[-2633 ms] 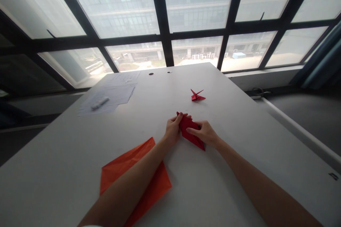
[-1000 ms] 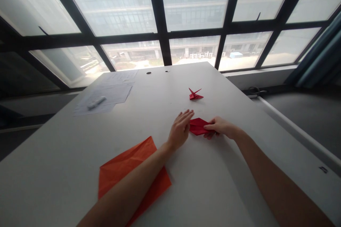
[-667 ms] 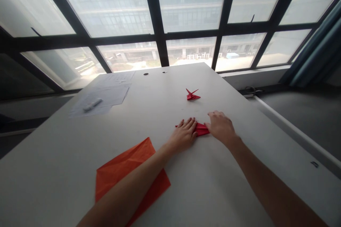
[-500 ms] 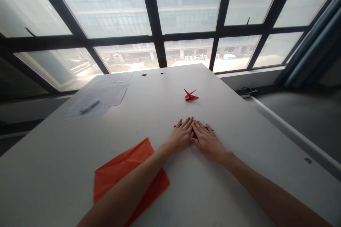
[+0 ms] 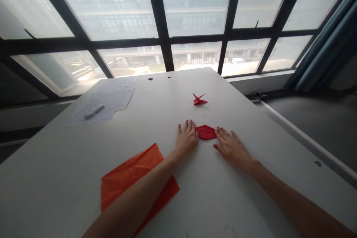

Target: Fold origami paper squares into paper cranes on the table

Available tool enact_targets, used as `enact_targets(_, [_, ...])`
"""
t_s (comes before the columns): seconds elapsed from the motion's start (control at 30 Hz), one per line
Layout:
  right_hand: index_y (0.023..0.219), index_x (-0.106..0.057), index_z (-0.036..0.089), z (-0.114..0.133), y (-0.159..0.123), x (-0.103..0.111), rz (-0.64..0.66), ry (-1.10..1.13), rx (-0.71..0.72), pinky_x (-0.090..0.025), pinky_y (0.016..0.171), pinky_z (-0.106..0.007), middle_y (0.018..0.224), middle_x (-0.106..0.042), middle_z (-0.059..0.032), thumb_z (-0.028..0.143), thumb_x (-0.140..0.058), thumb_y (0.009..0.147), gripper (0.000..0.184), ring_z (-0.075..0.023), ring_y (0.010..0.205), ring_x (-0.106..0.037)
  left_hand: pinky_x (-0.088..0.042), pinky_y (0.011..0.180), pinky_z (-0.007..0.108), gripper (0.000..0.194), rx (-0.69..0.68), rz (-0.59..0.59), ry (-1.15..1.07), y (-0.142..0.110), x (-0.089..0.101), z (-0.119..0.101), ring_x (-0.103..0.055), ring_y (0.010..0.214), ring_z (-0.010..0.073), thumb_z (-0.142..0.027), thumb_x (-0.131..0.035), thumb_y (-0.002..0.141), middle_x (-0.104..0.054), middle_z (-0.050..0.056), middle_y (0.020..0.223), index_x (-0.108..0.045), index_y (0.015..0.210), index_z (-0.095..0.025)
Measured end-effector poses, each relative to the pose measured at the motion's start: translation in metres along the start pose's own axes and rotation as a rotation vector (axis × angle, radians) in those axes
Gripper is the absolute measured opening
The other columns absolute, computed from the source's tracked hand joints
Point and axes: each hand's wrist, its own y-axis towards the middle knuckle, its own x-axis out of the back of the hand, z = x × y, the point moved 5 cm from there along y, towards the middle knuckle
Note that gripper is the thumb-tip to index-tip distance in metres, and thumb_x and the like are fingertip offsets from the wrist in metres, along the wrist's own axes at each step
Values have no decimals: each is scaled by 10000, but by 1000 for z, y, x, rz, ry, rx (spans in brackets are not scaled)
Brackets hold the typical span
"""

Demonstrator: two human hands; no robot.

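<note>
Left hand (image 5: 187, 137) and right hand (image 5: 231, 149) both released: flat, fingers spread, just beside the red folded paper (image 5: 205, 132) on the white table (image 5: 251, 200), neither gripping it. Left forearm (image 5: 139, 189) crosses the orange sheet (image 5: 122, 171); red paper crane (image 5: 199, 99) farther off. Risk: unheld, the loose fold could spring open. Versus half a second ago: hands have slid apart — paper uncovered.

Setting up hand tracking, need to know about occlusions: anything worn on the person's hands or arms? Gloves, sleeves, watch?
The left hand and right hand are bare: no gloves, and no ring, watch or bracelet that can be made out. The left forearm and right forearm are bare too, with no sleeve in view. No cables or markers show.
</note>
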Motion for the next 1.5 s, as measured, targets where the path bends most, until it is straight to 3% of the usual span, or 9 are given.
enact_targets(0.13, [1453,-419,199,-18,12,8,14,77,81,-202,1161,-540,1539,-349,-94,449,-270,1013,528,-251,1456,-243,-90,1179,509,477,-46,-107,-10,3,19,-6,-344,1402,288,-213,-392,936,-442,149,1477,-474,1403,-159])
enact_targets(0.23, [1316,-591,239,-22,27,16,-53,156,145,-240,1143,-540,1495,-433,-74,355,-313,1012,427,-252,1435,-299,-289,1101,441,356,-83,-178,-38,3,37,-14,-516,1219,256,-248,-415,955,-616,91,1288,-637,1233,-253])
enact_targets(0.37, [951,-767,235,-13,44,19,-208,288,152,-384,1058,-442,1268,-652,-75,306,-452,960,323,-244,1235,-525,-410,923,372,245,-82,-60,-18,1,36,-16,-591,906,218,-322,-512,930,-683,66,898,-749,924,-260])
enact_targets(0.47, [810,-752,211,-9,50,17,-275,358,62,-462,911,-372,1026,-710,-85,278,-539,912,246,-228,1003,-596,-433,838,341,176,-61,24,-34,1,28,-11,-576,794,200,-299,-578,886,-659,55,827,-744,868,-244])
enact_targets(0.7, [1039,-715,217,-5,47,15,-235,315,55,-426,869,-349,972,-652,-70,202,-566,892,210,-217,944,-560,-427,926,358,303,-130,22,1,2,23,-11,-542,1009,231,-255,-513,925,-629,72,1095,-661,1189,-272])
enact_targets(1.03, [882,-721,213,3,46,20,-223,295,163,-389,886,-344,940,-677,-50,144,-555,896,180,-203,948,-554,-384,893,370,188,-162,27,7,3,28,-17,-592,946,215,-240,-545,923,-703,44,996,-720,980,-276])
enact_targets(1.23, [1025,-717,231,15,28,36,-154,134,266,-375,898,-363,1040,-655,-68,157,-561,898,215,-217,1013,-531,-384,946,411,256,-257,64,121,-1,32,-26,-603,998,215,-191,-509,930,-720,28,1052,-738,985,-293])
enact_targets(1.37, [1161,-665,214,21,17,38,-142,77,252,-379,940,-390,1166,-628,-94,248,-515,948,263,-240,1093,-510,-317,1110,413,346,-311,86,179,-8,23,-37,-494,1278,225,-114,-445,912,-596,72,1338,-671,1158,-203])
enact_targets(1.5, [1218,-643,244,20,18,33,-173,54,202,-363,993,-427,1288,-588,-95,283,-483,969,298,-258,1187,-472,-274,1169,415,473,-341,190,138,-14,5,-40,-337,1419,231,-308,-368,991,-403,130,1507,-428,1423,-123])
